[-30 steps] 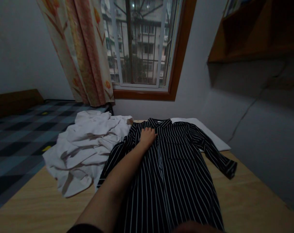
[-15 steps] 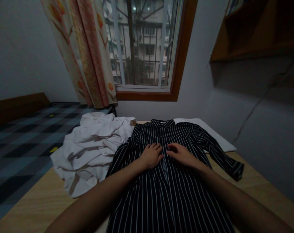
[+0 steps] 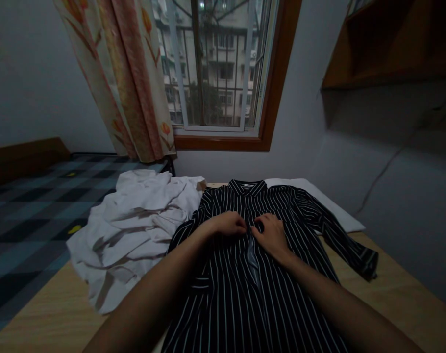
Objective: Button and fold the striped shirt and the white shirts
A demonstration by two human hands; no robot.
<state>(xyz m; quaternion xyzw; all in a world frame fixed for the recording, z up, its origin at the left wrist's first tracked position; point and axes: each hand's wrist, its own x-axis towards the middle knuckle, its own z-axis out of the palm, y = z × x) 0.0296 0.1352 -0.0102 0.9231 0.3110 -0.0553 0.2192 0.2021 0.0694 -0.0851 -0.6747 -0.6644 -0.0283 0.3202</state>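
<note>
A black shirt with white stripes lies front up, its collar toward the window and its front slightly parted below my hands. My left hand is closed at the upper chest, its curled fingers on the shirt's front edge. Facing it across the opening, my right hand has bent fingers and thumb pinching the other front edge. The fingertips are small and dark, so any button between them cannot be made out. One sleeve stretches out to the right; the left sleeve is partly behind my left forearm.
A crumpled heap of white cloth lies left of the shirt on the wooden table. Something flat and white is under the right shoulder. A bed with a checked cover adjoins on the left; a wooden shelf hangs upper right.
My left hand has gone from lying flat with spread fingers to curled at the shirt's front edge. The right hand has turned more upright and bent its fingers in. The view has shifted slightly.
</note>
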